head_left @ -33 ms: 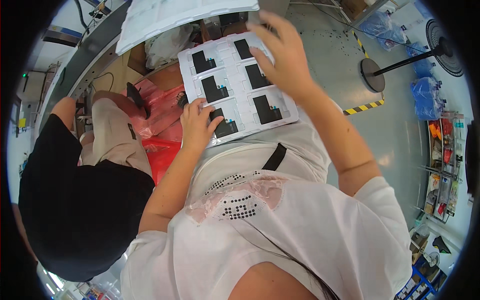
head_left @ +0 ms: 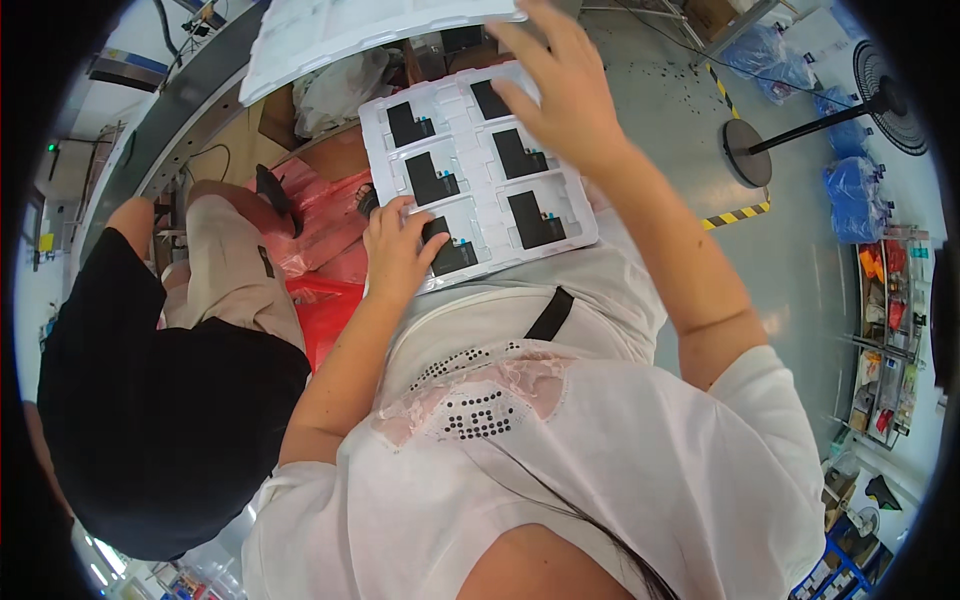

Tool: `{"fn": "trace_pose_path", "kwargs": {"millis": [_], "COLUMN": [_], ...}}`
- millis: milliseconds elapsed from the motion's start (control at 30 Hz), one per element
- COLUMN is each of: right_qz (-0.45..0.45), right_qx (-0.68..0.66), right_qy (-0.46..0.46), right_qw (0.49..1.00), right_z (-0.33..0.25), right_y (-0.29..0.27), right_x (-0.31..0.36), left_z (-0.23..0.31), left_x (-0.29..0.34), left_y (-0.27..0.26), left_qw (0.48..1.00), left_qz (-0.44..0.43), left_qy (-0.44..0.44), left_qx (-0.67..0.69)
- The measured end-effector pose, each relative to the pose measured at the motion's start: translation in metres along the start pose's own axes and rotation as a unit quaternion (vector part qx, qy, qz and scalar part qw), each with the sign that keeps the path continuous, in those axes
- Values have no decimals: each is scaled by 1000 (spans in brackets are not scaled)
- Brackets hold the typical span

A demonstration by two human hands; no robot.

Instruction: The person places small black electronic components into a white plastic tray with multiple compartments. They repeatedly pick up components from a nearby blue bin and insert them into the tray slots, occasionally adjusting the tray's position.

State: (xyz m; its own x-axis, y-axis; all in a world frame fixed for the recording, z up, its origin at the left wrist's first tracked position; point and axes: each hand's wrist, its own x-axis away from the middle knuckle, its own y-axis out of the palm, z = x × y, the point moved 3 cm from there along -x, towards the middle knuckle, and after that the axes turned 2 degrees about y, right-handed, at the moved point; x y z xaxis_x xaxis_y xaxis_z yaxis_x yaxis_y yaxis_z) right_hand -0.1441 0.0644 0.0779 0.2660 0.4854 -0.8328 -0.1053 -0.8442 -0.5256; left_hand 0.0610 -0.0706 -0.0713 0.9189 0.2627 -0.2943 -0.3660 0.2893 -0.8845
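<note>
A white plastic tray (head_left: pixel 487 215) rests on my lap, its pockets holding several flat black L-shaped pieces (head_left: pixel 537 220) with small blue tabs. At the tray's left edge lies my left hand (head_left: pixel 396 248), fingers apart, its thumb over the nearest left black piece (head_left: pixel 455 257). My right hand (head_left: pixel 570 100) is raised above the tray's far right corner, fingers spread, slightly blurred. Beyond it a second white tray (head_left: pixel 370 38) reaches out past the bench edge. One right fingertip comes up to that tray's right corner; whether they touch I cannot tell.
To my left sits a person in a black top (head_left: pixel 170 430). Red plastic sheeting (head_left: pixel 325 235) and a clear plastic bag (head_left: pixel 340 95) lie below the bench (head_left: pixel 170 135). A black floor fan (head_left: pixel 745 153) stands to the right, near blue plastic-wrapped bundles (head_left: pixel 855 195) and a shelf (head_left: pixel 890 340).
My right hand has moved slightly up and to the left. The far tray has shifted a little to the right. My left hand stays on the lap tray.
</note>
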Motion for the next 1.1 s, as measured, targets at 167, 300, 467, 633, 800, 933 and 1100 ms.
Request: {"fn": "trace_pose_path", "kwargs": {"millis": [167,300,467,633,800,933,1100], "right_qz": [-86,-258,-246,-285,-203,-98,-273], "right_qx": [124,160,92,-130,-306,-166,47], "right_qy": [-59,-6,-64,-51,60,291,341], "right_qw": [987,953,963,948,928,937,898], "right_z": [58,47,-50,-116,-98,-46,-15], "right_y": [51,47,8,-19,-55,-26,41], "right_x": [-39,-43,-21,4,22,98,161], "left_z": [23,22,-21,-16,-80,-97,-94], "left_x": [15,16,-18,-76,-42,-4,16], "left_y": [6,-1,-17,-95,-114,-131,-119], "left_qw": [996,995,948,562,603,573,555], "left_qz": [-58,-83,12,225,280,290,260], "left_qy": [10,19,-125,-347,-332,-389,-404], "left_qx": [-61,-55,292,716,669,661,679]}}
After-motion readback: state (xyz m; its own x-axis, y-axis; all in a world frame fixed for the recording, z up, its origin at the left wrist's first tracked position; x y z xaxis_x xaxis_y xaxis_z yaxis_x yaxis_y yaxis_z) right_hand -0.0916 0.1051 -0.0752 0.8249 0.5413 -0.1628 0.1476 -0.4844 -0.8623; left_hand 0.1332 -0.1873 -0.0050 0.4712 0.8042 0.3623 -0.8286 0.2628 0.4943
